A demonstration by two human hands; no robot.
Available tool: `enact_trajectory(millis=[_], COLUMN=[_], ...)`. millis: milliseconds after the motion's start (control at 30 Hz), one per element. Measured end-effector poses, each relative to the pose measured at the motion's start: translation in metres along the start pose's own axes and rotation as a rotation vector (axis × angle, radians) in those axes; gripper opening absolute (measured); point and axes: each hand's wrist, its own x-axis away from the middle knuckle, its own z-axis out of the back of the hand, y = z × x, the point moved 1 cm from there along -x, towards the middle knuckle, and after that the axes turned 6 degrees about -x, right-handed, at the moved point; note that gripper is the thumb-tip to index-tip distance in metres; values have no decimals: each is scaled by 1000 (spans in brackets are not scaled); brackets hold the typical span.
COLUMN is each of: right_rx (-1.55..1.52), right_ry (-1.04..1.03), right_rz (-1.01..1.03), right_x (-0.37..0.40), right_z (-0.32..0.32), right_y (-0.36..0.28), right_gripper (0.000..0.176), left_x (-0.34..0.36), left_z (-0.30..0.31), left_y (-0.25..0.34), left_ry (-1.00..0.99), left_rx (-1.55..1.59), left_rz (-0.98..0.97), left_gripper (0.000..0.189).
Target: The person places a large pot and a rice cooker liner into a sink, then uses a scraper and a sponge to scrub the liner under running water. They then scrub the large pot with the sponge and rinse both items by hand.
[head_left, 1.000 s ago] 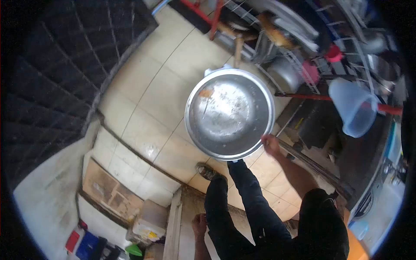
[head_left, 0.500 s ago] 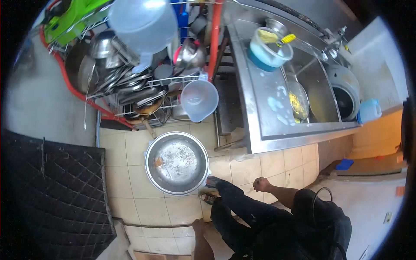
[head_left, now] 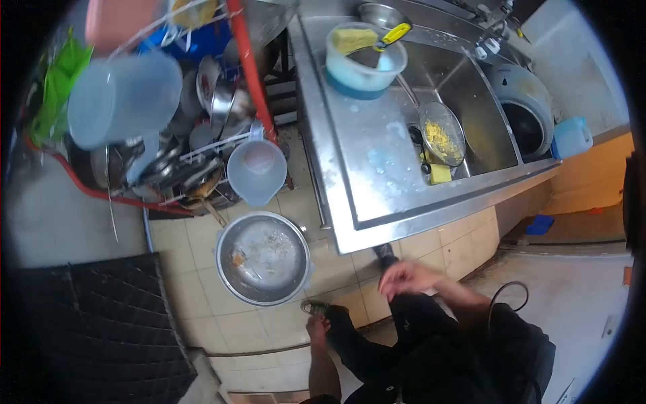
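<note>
I record my left hand [head_left: 316, 328] lowest in view, against my dark trouser leg; its fingers are too small to judge. My right hand [head_left: 404, 277] hangs over the tiled floor [head_left: 195, 242], blurred, fingers loosely spread, holding nothing. The steel basin [head_left: 262, 259] sits on the floor just left of both hands, touched by neither, scraps inside. Beyond it, a clear plastic jug [head_left: 256, 172] is at the front of the dish rack [head_left: 205, 145]. The steel sink counter [head_left: 350, 155] stands to the right, carrying a tub [head_left: 363, 64].
</note>
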Motion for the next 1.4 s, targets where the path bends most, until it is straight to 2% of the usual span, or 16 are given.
enact_trajectory(millis=[100,133,233,267,300,367,433,467,533,567,667,800,967,1133,1167,1400], right_rx=[160,-75,-591,-773,-940,-884,-1133,-1147,-1531,-1547,-1478,-1279,-1193,-1144,-1158,-1041], right_ry=[499,776,1063,1142,1197,1154,1158,1130,1025,1006,1309,1246,1179,1048,1059,1023], right_rz=[622,596,430,184,-68,35,-223,-223,136,133,368,278,259,213,254,498], right_x=[16,14,-23,-29,-39,-62,-61,-68,-96,-106,-87,-42,-16,58,66,142], right_z=[99,144,345,383,420,459,429,441,479,485,470,460,481,419,414,343], right_y=[-109,-138,-144,-120,-99,-12,-47,-40,-3,6,-26,-75,-71,-124,-127,-153], right_gripper=[25,28,25,26,28,42,33,33,25,25,24,24,29,31,31,32], left_x=[45,52,108,113,132,156,175,185,188,191,194,183,172,163,163,160], left_z=[-2,6,-2,11,-17,-34,-83,-118,-147,-157,-200,-229,-253,-262,-264,-261], left_y=[-13,-25,-38,-62,-47,-41,-17,5,22,29,57,78,97,116,120,142], left_ry=[203,215,282,183,404,253,382,495,483,448,398,270,144,127,137,69], left_rx=[-94,-102,-70,-435,-232,21,-145,-298,-307,-316,-403,-465,-469,-614,-625,-742], left_rz=[138,164,305,173,366,333,307,292,209,147,15,-157,-257,-343,-414,-286], left_gripper=[13,13,19,20,20,20,21,22,24,25,21,20,19,29,30,29])
